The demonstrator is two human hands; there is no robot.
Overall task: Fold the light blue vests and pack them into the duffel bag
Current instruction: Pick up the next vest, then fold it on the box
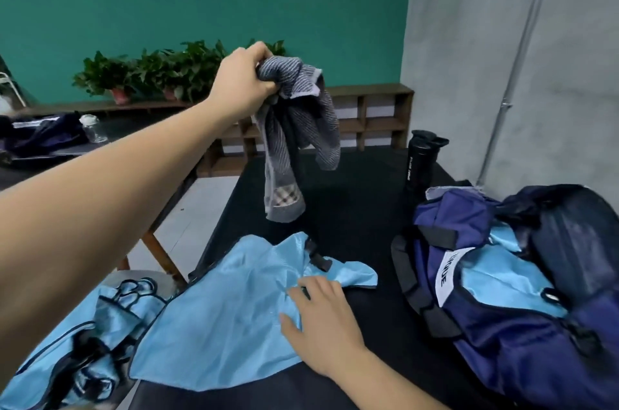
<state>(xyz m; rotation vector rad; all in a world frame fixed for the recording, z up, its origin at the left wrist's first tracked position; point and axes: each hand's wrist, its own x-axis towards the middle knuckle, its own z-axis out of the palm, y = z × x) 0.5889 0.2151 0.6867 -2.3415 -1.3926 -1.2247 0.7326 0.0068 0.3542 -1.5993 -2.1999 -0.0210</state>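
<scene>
A light blue vest [227, 316] lies crumpled on the black table [355, 208]. My right hand [318, 319] rests on its right part, fingers spread and touching the cloth. More light blue vests [77, 352] hang off the table's near left corner. My left hand [241, 81] is raised above the table and grips a grey striped towel [298, 138] that dangles from it. The navy duffel bag [522, 292] sits open at the right, with light blue fabric [502, 279] showing inside.
A black sport bottle [418, 165] stands behind the bag. A second table [110, 135] at the left carries dark clothes and a clear bottle. Potted plants [160, 74] and wooden shelves [365, 121] line the green wall. A grey curtain [519, 58] hangs at the right.
</scene>
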